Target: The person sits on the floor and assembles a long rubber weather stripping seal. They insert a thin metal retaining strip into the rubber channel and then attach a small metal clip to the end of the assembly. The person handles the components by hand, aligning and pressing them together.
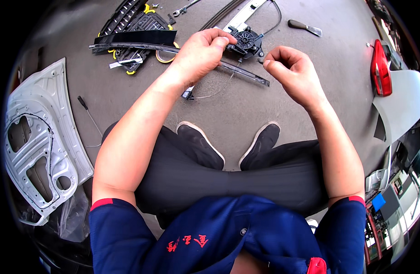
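Both my hands work at the far black window motor [244,43]: left hand [201,51] clamped on its edge, right hand [289,68] pinching a thin cable [261,61] beside it.

Your left hand [200,52] is stretched forward, far from your body, with the forearm coming up from the lower left in a long diagonal. The fingers are curled down and closed into a loose fist, and the thumb lies along the top, pointing to the right. Your right hand [292,73] is a little nearer to you and apart from the left one. Its fingers are also bent inward, and the thumb and index finger are pinched together at the left tip. Both wrists are nearly straight, both forearms bare.
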Tool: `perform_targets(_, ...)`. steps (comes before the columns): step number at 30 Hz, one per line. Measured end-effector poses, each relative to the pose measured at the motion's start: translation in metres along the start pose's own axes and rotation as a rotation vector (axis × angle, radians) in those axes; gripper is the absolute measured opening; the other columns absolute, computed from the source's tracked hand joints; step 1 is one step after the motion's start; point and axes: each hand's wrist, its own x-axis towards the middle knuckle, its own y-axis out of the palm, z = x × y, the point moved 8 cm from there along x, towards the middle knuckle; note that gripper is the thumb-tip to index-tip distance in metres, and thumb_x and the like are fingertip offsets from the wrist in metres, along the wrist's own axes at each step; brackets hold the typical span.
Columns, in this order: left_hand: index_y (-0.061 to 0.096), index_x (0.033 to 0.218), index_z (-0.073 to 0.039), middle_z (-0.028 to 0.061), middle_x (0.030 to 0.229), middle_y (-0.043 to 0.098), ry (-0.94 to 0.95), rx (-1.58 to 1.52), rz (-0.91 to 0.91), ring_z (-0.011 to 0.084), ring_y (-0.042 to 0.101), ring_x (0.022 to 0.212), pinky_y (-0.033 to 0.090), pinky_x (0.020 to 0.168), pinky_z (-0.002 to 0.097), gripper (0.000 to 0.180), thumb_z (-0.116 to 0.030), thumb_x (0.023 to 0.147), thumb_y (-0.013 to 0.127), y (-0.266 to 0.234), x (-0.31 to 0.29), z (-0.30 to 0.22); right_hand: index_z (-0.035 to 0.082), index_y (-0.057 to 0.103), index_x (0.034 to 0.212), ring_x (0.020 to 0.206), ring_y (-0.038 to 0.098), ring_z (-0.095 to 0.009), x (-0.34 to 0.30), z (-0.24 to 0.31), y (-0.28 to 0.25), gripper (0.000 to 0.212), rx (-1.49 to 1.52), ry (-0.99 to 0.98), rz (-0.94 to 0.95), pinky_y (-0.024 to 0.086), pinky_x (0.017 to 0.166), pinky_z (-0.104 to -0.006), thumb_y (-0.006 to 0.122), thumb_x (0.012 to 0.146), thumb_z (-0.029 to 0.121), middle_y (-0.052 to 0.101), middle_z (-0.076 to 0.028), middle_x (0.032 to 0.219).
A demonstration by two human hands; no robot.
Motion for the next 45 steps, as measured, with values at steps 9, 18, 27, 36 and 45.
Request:
perform_targets(9, 0.067, 0.12, 0.0, -0.0034, 0.084, 0.057, -0.129, 0.072, 0.236, 0.0075, 0.049, 0.069, 0.049, 0.072, 0.0251, 0.031, -0.01, 0.098, 0.047, -0.01, 0.064, 0.028, 0.0, 0.074, 0.102, 0.074, 0.059, -0.008, -0.001, -0.104, 0.017, 0.024, -0.168, 0.294, -0.077, 0.05, 0.071, -0.0284, 0.071, 0.094, 0.023, 0.067, 0.0, 0.079)
perform_targets(18, 0.073, 0.111, -0.003, 0.0049, 0.087, 0.068, -0.008, 0.206, 0.373, 0.013, 0.062, 0.076, 0.053, 0.073, 0.0302, 0.03, -0.006, 0.087, 0.055, 0.002, 0.111, 0.075, 0.004, 0.074, 0.106, 0.072, 0.054, -0.005, 0.002, -0.132, 0.061, 0.023, 0.318, 0.318, -0.194, 0.045, 0.065, -0.0242, 0.072, 0.096, 0.024, 0.064, 0.004, 0.081)
perform_targets(27, 0.075, 0.109, -0.008, 0.0081, 0.091, 0.072, 0.23, 0.64, 0.492, 0.0215, 0.068, 0.086, 0.054, 0.084, 0.0364, 0.03, -0.014, 0.092, 0.05, 0.048, 0.107, 0.056, 0.005, 0.073, 0.106, 0.071, 0.052, -0.005, -0.02, -0.21, 0.06, 0.021, 0.412, 0.413, -0.352, 0.044, 0.065, -0.0235, 0.072, 0.097, 0.024, 0.063, 0.006, 0.082)
perform_targets(36, 0.07, 0.126, -0.011, 0.0179, 0.113, 0.074, 0.517, 0.941, 0.54, 0.0368, 0.07, 0.109, 0.055, 0.097, 0.0479, 0.034, -0.019, 0.095, 0.06, 0.09, 0.084, 0.099, 0.003, 0.073, 0.107, 0.079, 0.056, -0.003, -0.017, -0.174, 0.057, 0.017, 0.346, 0.204, -0.242, 0.046, 0.072, -0.0218, 0.073, 0.096, 0.016, 0.066, 0.006, 0.086)
perform_targets(45, 0.07, 0.125, -0.011, 0.017, 0.113, 0.074, 0.511, 0.959, 0.503, 0.0367, 0.07, 0.11, 0.055, 0.097, 0.0485, 0.031, -0.018, 0.096, 0.059, 0.08, 0.091, 0.1, 0.003, 0.073, 0.108, 0.086, 0.059, -0.004, -0.005, -0.167, 0.07, 0.016, 0.391, 0.175, -0.132, 0.048, 0.079, -0.0221, 0.074, 0.097, 0.015, 0.069, 0.004, 0.094)
